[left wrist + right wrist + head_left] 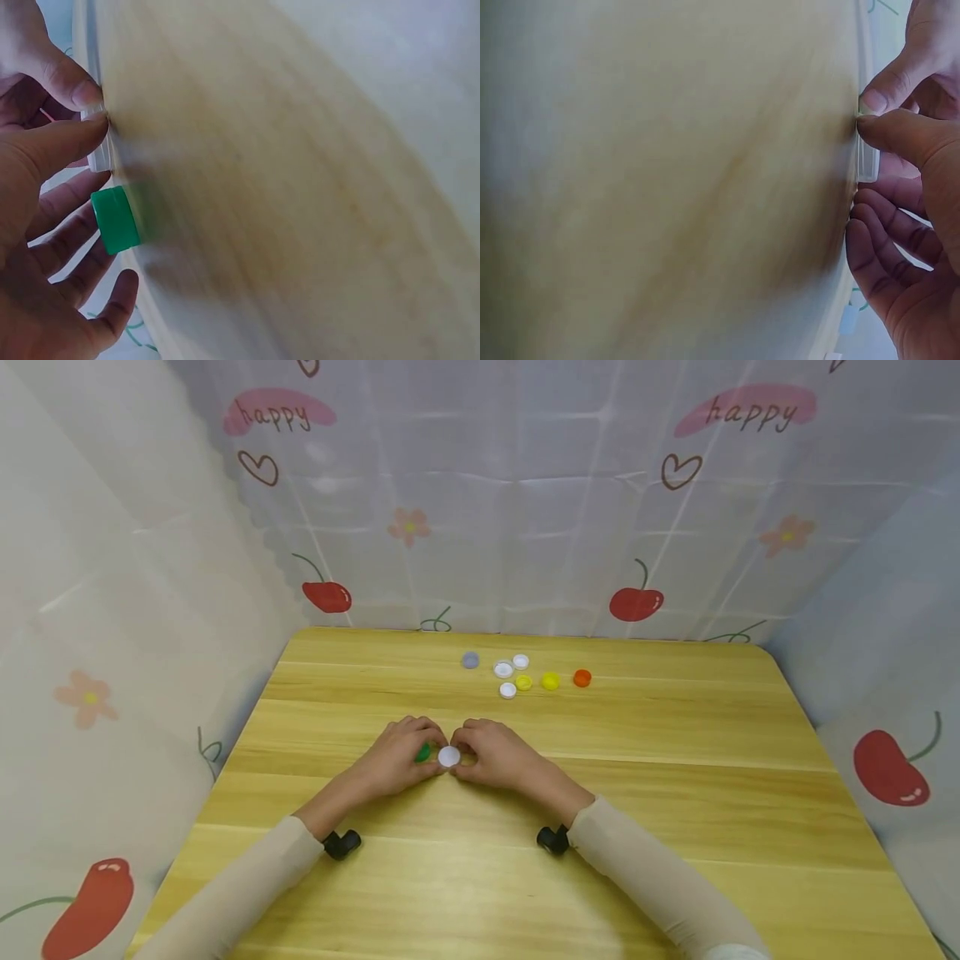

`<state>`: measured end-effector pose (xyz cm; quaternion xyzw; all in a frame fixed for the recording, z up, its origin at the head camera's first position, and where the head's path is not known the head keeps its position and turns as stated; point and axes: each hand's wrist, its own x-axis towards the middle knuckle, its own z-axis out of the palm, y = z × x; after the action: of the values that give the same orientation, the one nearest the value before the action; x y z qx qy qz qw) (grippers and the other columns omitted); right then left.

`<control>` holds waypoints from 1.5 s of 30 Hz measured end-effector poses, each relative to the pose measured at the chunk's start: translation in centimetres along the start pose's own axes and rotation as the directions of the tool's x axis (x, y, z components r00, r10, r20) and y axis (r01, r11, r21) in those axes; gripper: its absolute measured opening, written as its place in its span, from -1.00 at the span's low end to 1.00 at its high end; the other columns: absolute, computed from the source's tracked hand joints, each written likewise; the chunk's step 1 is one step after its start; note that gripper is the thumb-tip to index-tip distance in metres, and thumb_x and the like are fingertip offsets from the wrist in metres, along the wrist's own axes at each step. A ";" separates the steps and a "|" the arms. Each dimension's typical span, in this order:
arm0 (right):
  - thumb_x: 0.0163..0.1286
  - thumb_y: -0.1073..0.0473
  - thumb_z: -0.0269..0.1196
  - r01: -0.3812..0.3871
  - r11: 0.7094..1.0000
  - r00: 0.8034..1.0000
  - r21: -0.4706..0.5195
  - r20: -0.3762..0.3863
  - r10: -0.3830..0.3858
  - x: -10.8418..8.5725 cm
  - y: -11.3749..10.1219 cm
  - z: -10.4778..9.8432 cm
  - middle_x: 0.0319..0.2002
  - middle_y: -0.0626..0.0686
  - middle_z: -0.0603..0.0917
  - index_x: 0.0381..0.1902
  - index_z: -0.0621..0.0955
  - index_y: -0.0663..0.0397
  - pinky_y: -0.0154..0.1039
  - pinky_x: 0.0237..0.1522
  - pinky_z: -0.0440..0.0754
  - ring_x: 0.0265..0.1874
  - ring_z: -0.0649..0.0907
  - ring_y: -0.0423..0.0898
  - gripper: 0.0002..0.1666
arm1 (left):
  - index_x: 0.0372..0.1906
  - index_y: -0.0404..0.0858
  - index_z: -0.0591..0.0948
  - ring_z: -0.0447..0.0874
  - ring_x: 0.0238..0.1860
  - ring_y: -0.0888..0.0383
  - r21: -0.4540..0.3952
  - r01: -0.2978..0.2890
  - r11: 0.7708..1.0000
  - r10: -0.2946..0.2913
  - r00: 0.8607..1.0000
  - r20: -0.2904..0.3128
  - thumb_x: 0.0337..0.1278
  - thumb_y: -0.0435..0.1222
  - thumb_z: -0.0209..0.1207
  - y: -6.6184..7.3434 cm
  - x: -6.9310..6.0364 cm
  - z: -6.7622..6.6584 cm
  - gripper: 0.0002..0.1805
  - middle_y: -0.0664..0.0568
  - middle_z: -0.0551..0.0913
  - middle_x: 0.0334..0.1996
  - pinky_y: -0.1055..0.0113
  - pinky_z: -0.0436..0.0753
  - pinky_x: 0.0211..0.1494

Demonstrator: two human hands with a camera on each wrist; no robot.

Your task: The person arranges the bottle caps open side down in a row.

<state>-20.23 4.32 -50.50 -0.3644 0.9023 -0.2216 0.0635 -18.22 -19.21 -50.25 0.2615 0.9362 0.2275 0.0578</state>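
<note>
Between the two hands, a white bottle cap lies low at the table surface. The left hand grips its left side with thumb and fingers, while the right hand grips its right side the same way. Both thumb tips meet at the near side of the white cap in the left wrist view. A green bottle cap stands on the table within the curve of the left hand, beside the white cap and apart from it. From the head view, the left hand partly covers the green cap.
Farther back on the wooden table lie several more caps: a grey one, several white ones, two yellow ones and an orange one. A printed curtain hangs behind and at both sides.
</note>
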 end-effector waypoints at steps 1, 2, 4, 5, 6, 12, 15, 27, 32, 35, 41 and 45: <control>0.41 -0.10 0.48 0.000 1.000 1.000 -0.003 0.000 0.000 0.0 0.0 0.0 -0.23 -0.17 0.63 -0.04 0.74 -0.14 -0.31 -0.21 0.51 -0.31 0.52 -0.21 -0.71 | 0.07 0.00 0.74 0.57 0.22 0.03 -0.003 0.002 1.000 -0.002 1.000 0.002 0.33 -0.02 0.46 0.0 0.0 0.0 -0.69 0.09 0.69 0.21 -0.12 0.51 0.35; 0.41 -0.10 0.48 0.000 1.000 1.000 -0.004 0.001 0.000 0.0 0.0 0.1 -0.22 -0.16 0.64 -0.03 0.74 -0.13 -0.30 -0.20 0.52 -0.30 0.53 -0.21 -0.71 | 0.07 -0.01 0.73 0.57 0.23 0.03 -0.007 0.005 1.000 -0.005 1.000 0.005 0.34 -0.02 0.46 0.0 -0.1 0.0 -0.68 0.09 0.68 0.21 -0.12 0.50 0.36; 0.43 -0.11 0.47 0.000 1.000 1.000 0.000 0.005 0.000 0.0 0.0 0.1 -0.19 -0.15 0.66 -0.01 0.73 -0.12 -0.29 -0.16 0.55 -0.28 0.54 -0.20 -0.69 | 0.08 -0.01 0.73 0.58 0.23 0.02 -0.013 0.005 1.000 -0.005 1.000 0.006 0.34 -0.01 0.46 -0.1 -0.1 0.0 -0.67 0.09 0.68 0.21 -0.12 0.50 0.37; 0.44 -0.12 0.46 0.000 1.000 1.000 0.005 0.008 0.000 0.0 0.0 0.1 -0.16 -0.14 0.67 0.01 0.73 -0.12 -0.28 -0.13 0.56 -0.26 0.55 -0.20 -0.67 | 0.08 -0.01 0.72 0.58 0.24 0.02 -0.016 0.004 1.000 -0.004 1.000 0.006 0.33 -0.01 0.46 -0.1 -0.2 0.1 -0.67 0.09 0.67 0.22 -0.13 0.50 0.37; 0.44 -0.13 0.46 -0.001 1.000 1.000 0.011 0.012 0.001 -0.1 0.0 0.1 -0.14 -0.13 0.68 0.03 0.72 -0.11 -0.27 -0.10 0.58 -0.24 0.56 -0.20 -0.65 | 0.09 0.00 0.72 0.58 0.25 0.02 -0.022 0.006 1.000 -0.006 1.000 0.008 0.33 0.00 0.46 -0.1 -0.2 0.1 -0.66 0.09 0.67 0.22 -0.13 0.50 0.39; 0.41 -0.16 0.49 -0.081 0.989 0.997 0.124 0.015 0.080 -1.2 1.3 -1.1 -0.13 -0.07 0.69 0.14 0.70 -0.02 -0.23 -0.02 0.62 -0.18 0.60 -0.18 -0.49 | 0.11 0.02 0.74 0.60 0.28 0.06 -0.031 0.023 0.999 -0.023 1.000 0.011 0.27 0.17 0.45 0.1 0.1 -0.1 -0.54 0.13 0.66 0.23 -0.09 0.57 0.40; 0.41 -0.11 0.49 -0.138 0.970 0.989 0.200 -0.020 0.145 -2.2 3.1 -2.2 -0.13 -0.02 0.73 0.12 0.71 0.06 -0.20 -0.03 0.66 -0.19 0.64 -0.16 -0.52 | 0.17 -0.04 0.74 0.62 0.29 0.05 -0.016 0.025 1.000 -0.025 0.999 0.029 0.31 0.25 0.37 0.6 1.0 -0.2 -0.44 0.11 0.66 0.22 -0.03 0.63 0.41; 0.45 0.02 0.48 -0.325 0.830 0.905 0.454 -0.105 0.412 -3.7 10.0 -4.1 0.01 0.12 0.74 0.23 0.69 0.14 -0.13 0.10 0.67 -0.06 0.68 -0.02 -0.50 | 0.35 -0.27 0.67 0.63 0.32 -0.06 -0.012 -0.027 1.000 0.028 0.989 0.148 0.48 0.06 0.32 1.6 7.7 -0.3 -0.41 -0.13 0.66 0.30 0.00 0.62 0.44; 0.47 0.02 0.46 -0.318 0.815 0.899 0.485 -0.121 0.422 -2.7 10.7 -3.8 -0.04 0.11 0.72 0.26 0.70 0.10 -0.14 0.05 0.65 -0.11 0.66 -0.02 -0.50 | 0.46 -0.32 0.56 0.58 0.37 -0.11 -0.052 0.001 0.999 0.006 0.992 0.129 0.57 -0.04 0.24 1.9 10.8 -0.2 -0.40 -0.18 0.60 0.36 0.00 0.56 0.51; 0.48 0.03 0.45 -0.315 0.813 0.893 0.489 -0.138 0.429 -2.1 10.8 -3.5 -0.07 0.09 0.70 0.28 0.69 0.08 -0.17 0.01 0.63 -0.14 0.65 -0.04 -0.50 | 0.51 -0.30 0.52 0.53 0.41 -0.12 -0.067 0.009 0.998 -0.002 0.994 0.111 0.61 -0.14 0.19 2.2 12.3 0.1 -0.45 -0.17 0.56 0.40 0.00 0.52 0.55; 0.46 0.08 0.46 -0.314 0.813 0.878 0.491 -0.175 0.445 -1.3 10.7 -3.0 -0.13 0.10 0.67 0.20 0.70 0.08 -0.23 -0.09 0.57 -0.21 0.60 -0.05 -0.57 | 0.35 -0.23 0.64 0.58 0.28 -0.05 -0.021 -0.012 1.000 0.013 0.997 0.072 0.54 -0.20 0.26 3.0 14.2 1.0 -0.59 -0.08 0.61 0.26 0.04 0.58 0.45; 0.43 0.14 0.47 -0.298 0.822 0.875 0.485 -0.205 0.438 -1.2 10.7 -3.0 -0.15 0.13 0.68 0.07 0.70 0.11 -0.27 -0.13 0.56 -0.24 0.59 -0.05 -0.68 | 0.14 -0.20 0.73 0.64 0.09 0.00 -0.001 -0.020 1.000 0.020 0.999 0.047 0.46 -0.18 0.36 4.1 14.9 1.2 -0.71 -0.05 0.67 0.09 0.08 0.66 0.29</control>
<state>-26.94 13.03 -52.66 -0.1182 0.8808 -0.4564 0.0448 -28.80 -7.98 -49.27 0.2760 0.9319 0.2223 0.0775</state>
